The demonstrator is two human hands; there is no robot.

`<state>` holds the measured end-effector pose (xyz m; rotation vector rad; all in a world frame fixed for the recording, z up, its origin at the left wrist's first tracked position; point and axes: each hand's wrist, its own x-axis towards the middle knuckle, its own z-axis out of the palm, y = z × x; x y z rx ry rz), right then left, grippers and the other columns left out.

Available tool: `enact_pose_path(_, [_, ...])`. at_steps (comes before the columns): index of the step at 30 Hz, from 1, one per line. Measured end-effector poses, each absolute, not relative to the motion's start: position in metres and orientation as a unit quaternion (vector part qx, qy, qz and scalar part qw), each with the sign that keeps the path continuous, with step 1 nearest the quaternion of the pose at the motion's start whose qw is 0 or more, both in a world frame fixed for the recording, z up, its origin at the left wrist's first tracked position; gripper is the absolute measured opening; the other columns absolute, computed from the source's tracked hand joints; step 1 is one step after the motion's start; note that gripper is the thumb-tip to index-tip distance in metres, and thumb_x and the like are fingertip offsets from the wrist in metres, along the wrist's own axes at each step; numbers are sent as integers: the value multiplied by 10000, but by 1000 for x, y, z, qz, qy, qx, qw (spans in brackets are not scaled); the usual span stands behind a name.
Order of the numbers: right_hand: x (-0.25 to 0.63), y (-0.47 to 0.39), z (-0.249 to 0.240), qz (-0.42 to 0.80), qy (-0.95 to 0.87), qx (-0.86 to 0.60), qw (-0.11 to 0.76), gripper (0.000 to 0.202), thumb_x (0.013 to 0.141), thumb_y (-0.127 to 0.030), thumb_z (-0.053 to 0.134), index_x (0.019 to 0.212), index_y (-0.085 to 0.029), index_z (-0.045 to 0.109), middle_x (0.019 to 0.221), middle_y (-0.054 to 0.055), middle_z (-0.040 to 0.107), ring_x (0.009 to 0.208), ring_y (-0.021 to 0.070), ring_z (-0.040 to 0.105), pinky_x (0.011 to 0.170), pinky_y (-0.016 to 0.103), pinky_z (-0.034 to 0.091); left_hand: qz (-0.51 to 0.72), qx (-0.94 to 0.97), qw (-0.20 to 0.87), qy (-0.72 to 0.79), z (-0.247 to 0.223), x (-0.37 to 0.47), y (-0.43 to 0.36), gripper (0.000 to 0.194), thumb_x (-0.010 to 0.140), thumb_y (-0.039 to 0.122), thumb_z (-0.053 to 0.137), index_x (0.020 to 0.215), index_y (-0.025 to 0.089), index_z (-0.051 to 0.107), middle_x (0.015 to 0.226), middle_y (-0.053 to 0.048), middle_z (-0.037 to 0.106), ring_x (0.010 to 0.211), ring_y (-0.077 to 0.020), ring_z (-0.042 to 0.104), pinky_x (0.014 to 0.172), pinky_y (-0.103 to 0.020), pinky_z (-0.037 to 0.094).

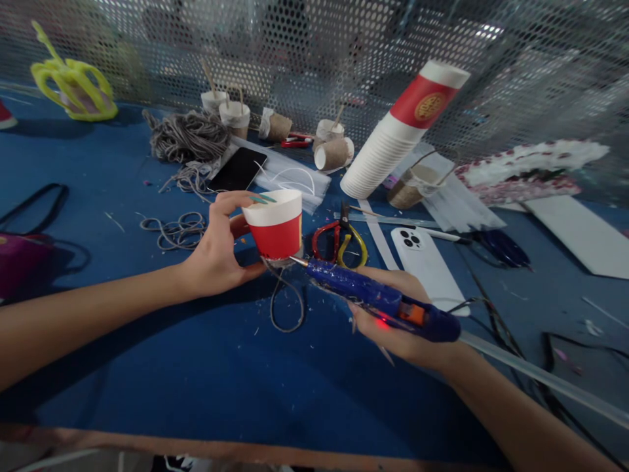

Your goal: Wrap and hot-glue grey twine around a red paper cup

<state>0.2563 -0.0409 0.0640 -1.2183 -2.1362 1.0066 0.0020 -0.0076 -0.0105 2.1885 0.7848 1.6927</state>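
Note:
Near the middle, my left hand (219, 246) grips a red and white paper cup (276, 233) by its rim and base, keeping it a little tilted. Grey cord (287, 328) hangs in a loop from the underside of the cup. My right hand (400, 318) is wrapped round a blue glue gun (363, 288) with an orange switch and a clear glue stick out of its back. The metal nozzle points left at the lower edge of the cup, touching it or very close. The fingertips inside the cup are partly hidden by its rim.
Behind the cup lie a black phone (239, 169) and a grey yarn bundle (187, 136). Scissors (344, 239), a white phone (427, 265) and a leaning cup stack (383, 154) are centre-right. Several brown cups stand by the mesh screen (304, 59); a yellow basket (76, 88) is far left.

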Motion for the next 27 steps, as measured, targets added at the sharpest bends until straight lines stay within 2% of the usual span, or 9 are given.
enact_pose_path(17, [256, -39, 66, 361, -774, -453, 255, 169, 731, -183, 541, 595, -217, 446, 521, -40, 462, 462, 94, 436, 452, 257, 333, 591, 748, 140, 267, -10, 2, -9, 841, 597, 194, 855, 1269, 296, 360, 1269, -123, 388, 1182, -284, 517, 850, -436, 639])
enact_pose_path(23, [257, -40, 67, 366, -771, -461, 242, 172, 741, -195, 533, 603, -223, 434, 519, -37, 475, 456, 100, 462, 451, 256, 354, 591, 744, 140, 280, -11, 1, -9, 782, 650, 147, 798, 1269, 319, 352, 1286, -110, 378, 1194, -278, 515, 854, -444, 638])
enact_pose_path(27, [258, -39, 67, 368, -769, -462, 246, 165, 741, -207, 528, 608, -223, 430, 522, -33, 480, 462, 108, 473, 453, 262, 359, 592, 743, 142, 279, -12, 1, -9, 781, 648, 209, 817, 1273, 297, 358, 1288, -113, 368, 1195, -278, 515, 871, -437, 634])
